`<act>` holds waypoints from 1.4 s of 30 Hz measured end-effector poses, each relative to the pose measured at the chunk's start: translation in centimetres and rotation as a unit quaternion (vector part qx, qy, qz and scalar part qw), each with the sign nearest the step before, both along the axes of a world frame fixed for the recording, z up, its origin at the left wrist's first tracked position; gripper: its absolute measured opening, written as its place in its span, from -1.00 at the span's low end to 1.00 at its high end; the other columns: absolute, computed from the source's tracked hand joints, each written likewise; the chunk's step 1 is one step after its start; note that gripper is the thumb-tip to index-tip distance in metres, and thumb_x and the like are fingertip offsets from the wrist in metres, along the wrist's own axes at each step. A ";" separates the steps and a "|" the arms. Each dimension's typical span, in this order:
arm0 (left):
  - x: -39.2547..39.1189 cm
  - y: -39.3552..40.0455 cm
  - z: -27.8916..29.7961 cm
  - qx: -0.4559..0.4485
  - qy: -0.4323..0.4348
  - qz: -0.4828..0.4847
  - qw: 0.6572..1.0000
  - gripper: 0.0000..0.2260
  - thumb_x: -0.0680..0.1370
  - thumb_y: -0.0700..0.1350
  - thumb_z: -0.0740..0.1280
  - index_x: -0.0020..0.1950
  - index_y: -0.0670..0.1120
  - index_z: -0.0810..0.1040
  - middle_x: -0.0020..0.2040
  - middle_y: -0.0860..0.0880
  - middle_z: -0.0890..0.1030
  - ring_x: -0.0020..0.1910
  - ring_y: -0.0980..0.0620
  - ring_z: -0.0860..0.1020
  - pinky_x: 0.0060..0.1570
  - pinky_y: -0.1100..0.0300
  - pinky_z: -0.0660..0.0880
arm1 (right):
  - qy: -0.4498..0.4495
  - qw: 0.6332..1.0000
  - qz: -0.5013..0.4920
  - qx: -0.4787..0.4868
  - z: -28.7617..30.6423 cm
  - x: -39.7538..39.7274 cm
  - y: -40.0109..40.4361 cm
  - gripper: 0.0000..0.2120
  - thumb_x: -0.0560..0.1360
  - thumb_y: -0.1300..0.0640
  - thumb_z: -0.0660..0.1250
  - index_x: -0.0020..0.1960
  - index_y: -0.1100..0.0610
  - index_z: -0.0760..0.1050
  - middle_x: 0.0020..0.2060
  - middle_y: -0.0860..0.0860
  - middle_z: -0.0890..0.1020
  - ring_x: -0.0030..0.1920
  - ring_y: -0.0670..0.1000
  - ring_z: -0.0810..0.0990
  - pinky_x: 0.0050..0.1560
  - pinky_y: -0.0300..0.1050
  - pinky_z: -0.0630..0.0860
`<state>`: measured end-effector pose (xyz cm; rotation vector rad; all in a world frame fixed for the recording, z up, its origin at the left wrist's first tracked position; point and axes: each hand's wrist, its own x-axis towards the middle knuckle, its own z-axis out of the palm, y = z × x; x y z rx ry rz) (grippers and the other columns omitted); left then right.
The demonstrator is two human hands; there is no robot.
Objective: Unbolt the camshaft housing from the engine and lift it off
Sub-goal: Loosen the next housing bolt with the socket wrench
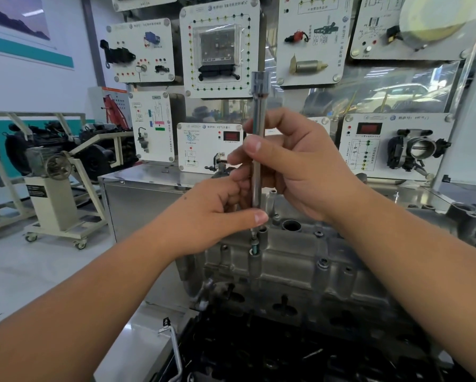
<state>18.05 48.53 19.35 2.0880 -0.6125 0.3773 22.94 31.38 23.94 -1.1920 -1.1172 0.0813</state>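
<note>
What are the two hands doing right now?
Left hand: pinches the bar's lower end.
Right hand: grips the bar's middle.

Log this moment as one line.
stage: unbolting | tool: long steel extension bar, upright over bolt | left hand: pinches bar low | right hand: grips bar mid | grey cast camshaft housing: on engine

I'm scanning the white training panels [220, 51] on the wall ahead; they're carrying printed captions and round logos, but the lettering is too small and blurred for me to read. Red displays [368, 128] are showing no legible digits.
</note>
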 end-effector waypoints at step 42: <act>-0.1 0.1 0.0 0.029 -0.009 0.032 0.999 -0.74 0.41 0.22 0.43 -0.04 0.09 0.65 -0.20 0.13 0.68 -0.25 0.19 0.61 -0.17 0.20 0.58 | 0.026 1.000 0.014 0.002 0.2 -0.2 -0.1 -0.82 0.48 0.17 0.40 0.03 0.18 0.46 -0.21 0.12 0.73 -0.25 0.05 0.72 -0.21 -0.07 0.67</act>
